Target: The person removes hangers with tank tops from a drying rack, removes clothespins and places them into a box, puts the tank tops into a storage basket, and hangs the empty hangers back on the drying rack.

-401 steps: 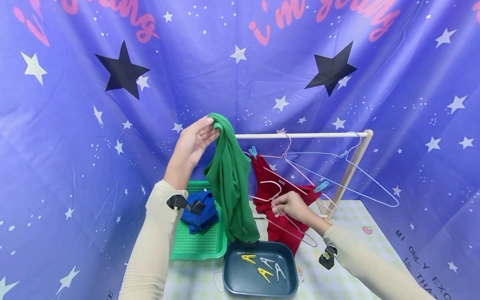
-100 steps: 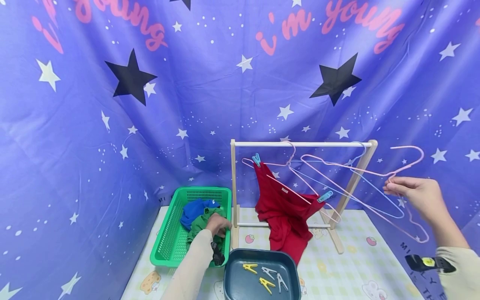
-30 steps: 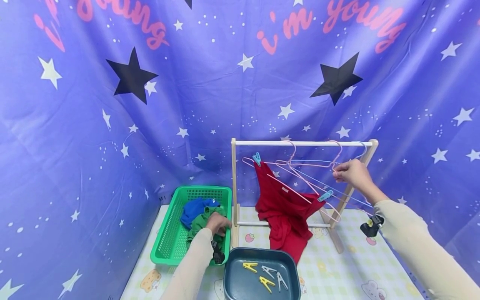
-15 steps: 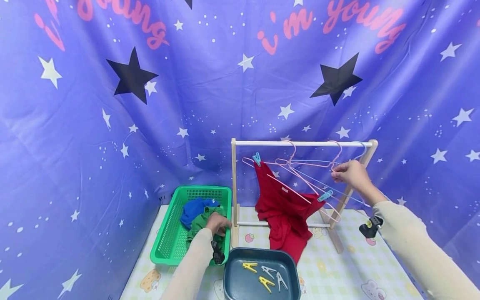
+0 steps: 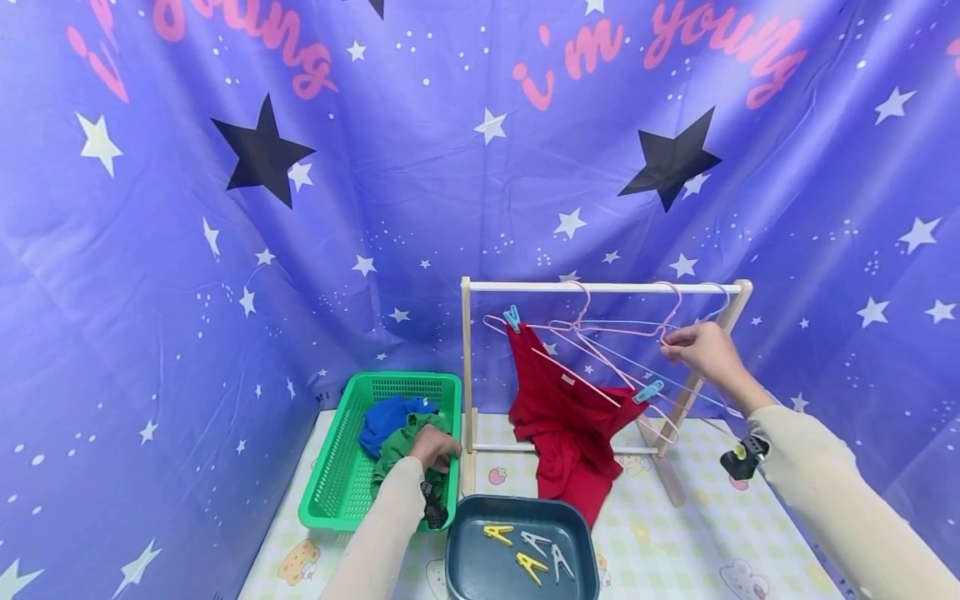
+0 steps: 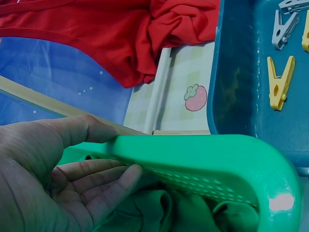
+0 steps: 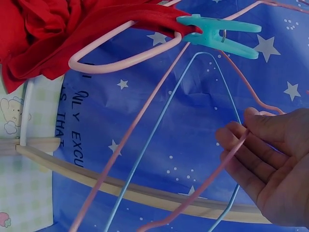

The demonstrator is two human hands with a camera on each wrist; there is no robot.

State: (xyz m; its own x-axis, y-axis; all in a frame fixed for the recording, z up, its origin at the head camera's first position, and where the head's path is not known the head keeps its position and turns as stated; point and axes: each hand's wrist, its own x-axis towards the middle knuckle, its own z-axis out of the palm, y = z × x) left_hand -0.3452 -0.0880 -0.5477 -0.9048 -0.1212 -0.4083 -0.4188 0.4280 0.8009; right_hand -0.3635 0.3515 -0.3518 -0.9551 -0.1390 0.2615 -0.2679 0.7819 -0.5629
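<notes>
My right hand (image 5: pixel 705 350) pinches a pink hanger (image 5: pixel 672 305) just below its hook, which sits over the rack's white rail. In the right wrist view the thumb and fingers (image 7: pixel 237 126) meet on the pink wire. My left hand (image 5: pixel 433 448) is at the right side of the green basket (image 5: pixel 318 492), over a crumpled green garment (image 5: pixel 400 446). The left wrist view has its thumb on the basket's rim (image 6: pixel 193 147) and the other fingers curled inside. A blue garment (image 5: pixel 386 423) lies behind the green one.
A red garment (image 5: pixel 562 417) hangs from another pink hanger by blue clothespins (image 5: pixel 648 392). A blue hanger (image 5: pixel 723 298) hangs at the rail's right end. The wooden rack (image 5: pixel 467 375) stands behind a dark blue tray (image 5: pixel 457 550) holding several yellow and grey clothespins.
Earlier my left hand held up the green garment; it now lies in the basket. My right hand brought the pink hanger from the far right onto the rail. Over the last second almost nothing moved.
</notes>
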